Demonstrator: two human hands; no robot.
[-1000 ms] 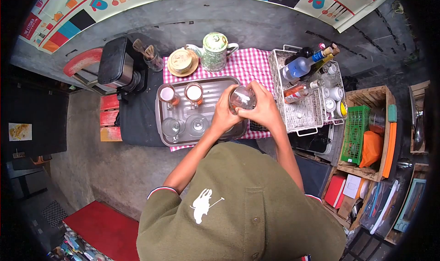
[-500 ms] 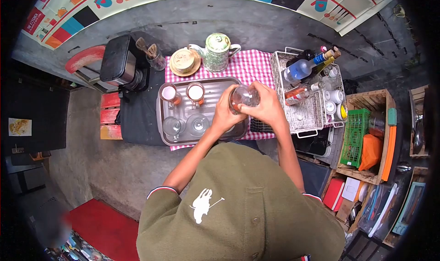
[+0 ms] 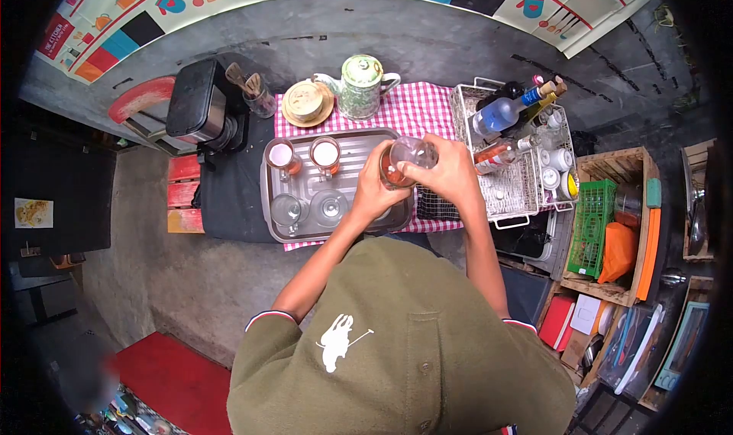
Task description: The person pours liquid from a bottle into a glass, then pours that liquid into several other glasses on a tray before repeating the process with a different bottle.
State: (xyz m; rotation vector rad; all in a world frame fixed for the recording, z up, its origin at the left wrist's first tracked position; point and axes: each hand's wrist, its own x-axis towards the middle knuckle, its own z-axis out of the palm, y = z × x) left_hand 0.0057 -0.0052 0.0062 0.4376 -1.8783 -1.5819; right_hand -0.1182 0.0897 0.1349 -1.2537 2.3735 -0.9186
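Note:
My left hand (image 3: 374, 187) is closed around a glass jar (image 3: 392, 175) with reddish-brown contents, above the right side of a brown tray (image 3: 266, 198). My right hand (image 3: 452, 177) grips a clear, rounded glass lid (image 3: 417, 153), which sits off-centre to the right over the jar's mouth. Left of the hands, two glass mugs stand on the tray: a left mug (image 3: 282, 157) and a right mug (image 3: 326, 154), both with pale-topped drinks. Nearer to me are an empty glass cup (image 3: 286, 212) and another clear glass piece (image 3: 330, 207).
A green patterned teapot (image 3: 361, 91) and a lidded pot on a saucer (image 3: 305, 103) stand behind the tray. On the right is a white wire rack (image 3: 511, 198) with bottles and jars. A black coffee maker (image 3: 200, 103) and a utensil glass (image 3: 262, 103) are at the left.
My right hand has shifted slightly right with the glass lid, uncovering part of the jar's mouth. My left hand and the jar have hardly moved.

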